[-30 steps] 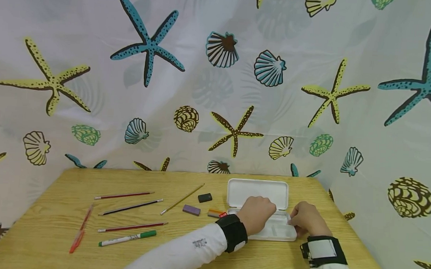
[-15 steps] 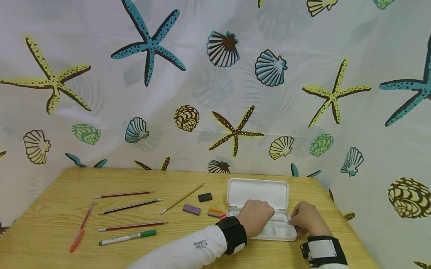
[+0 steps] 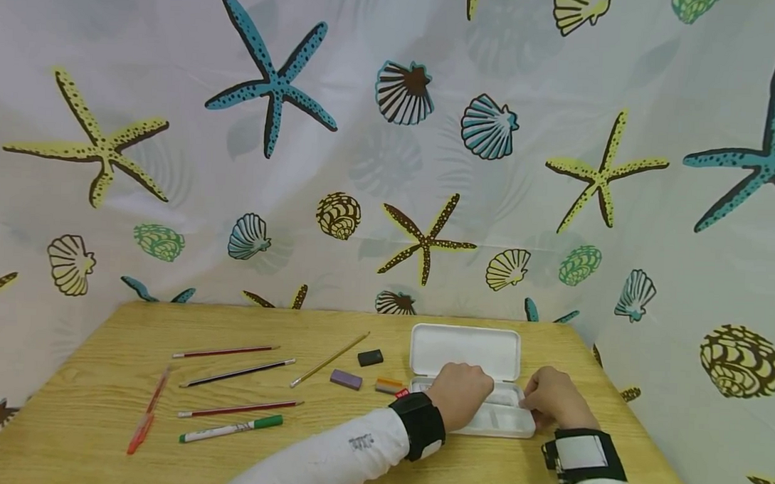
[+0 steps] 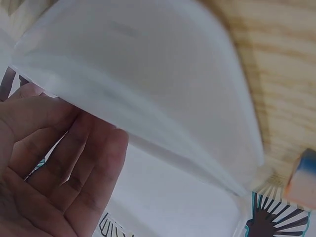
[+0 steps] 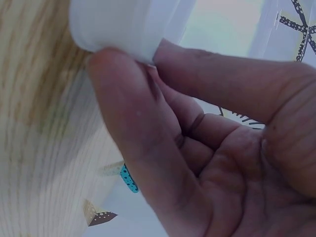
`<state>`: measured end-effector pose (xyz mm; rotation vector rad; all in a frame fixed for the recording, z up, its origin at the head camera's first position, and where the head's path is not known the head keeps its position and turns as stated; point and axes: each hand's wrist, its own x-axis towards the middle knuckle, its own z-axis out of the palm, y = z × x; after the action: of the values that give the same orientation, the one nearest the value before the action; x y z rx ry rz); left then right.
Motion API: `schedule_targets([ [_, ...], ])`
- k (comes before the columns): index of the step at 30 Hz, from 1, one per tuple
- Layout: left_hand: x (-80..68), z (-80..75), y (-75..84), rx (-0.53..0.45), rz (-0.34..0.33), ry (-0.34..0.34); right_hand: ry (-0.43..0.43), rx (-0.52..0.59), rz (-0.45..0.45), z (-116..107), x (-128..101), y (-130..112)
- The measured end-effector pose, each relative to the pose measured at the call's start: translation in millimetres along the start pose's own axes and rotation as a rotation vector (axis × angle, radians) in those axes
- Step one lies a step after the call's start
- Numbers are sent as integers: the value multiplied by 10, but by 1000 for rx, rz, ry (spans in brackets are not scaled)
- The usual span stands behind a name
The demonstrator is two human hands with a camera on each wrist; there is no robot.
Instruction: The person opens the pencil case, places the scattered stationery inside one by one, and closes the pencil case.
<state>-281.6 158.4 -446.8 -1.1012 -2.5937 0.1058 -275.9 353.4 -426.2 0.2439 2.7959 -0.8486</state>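
Note:
An open white pencil case [image 3: 506, 420] stands on the right part of the table, its lid [image 3: 465, 350] leaning back toward the cloth. Over the left half of its compartmented base is my left hand [image 3: 462, 394], hiding part of it. In the left wrist view, the left hand's bent fingers [image 4: 101, 153] hold an edge of the white plastic; some fingertips are hidden behind that edge. My right hand [image 3: 556, 399] pinches the right end of the case between thumb and index finger, as the right wrist view shows up close.
Left of the case lie an orange-and-grey eraser [image 3: 389, 385], a purple eraser [image 3: 346, 379] and a black block [image 3: 370, 357]. Farther left are several pencils [image 3: 241, 408], a green marker [image 3: 231, 429] and a red pen [image 3: 149, 412]. A patterned cloth [image 3: 339, 155] rises behind the table.
The head view has shifted slightly. Both hands stay at the pencil case with almost no movement, and the case and loose items keep their places.

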Motion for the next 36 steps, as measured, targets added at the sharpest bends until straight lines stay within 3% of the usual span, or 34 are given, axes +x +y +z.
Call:
schedule_targets([
  [25,-23,-31,3,-15,-10,-33,10,-2,-5,22,-18,-11],
  [32,-67,-197,-129,-121,5,7,9,-3,-5,17,-8,-9],
  [36,-120,-309,-276,-189,-35,33,5,-2,-4,16,0,-3],
])
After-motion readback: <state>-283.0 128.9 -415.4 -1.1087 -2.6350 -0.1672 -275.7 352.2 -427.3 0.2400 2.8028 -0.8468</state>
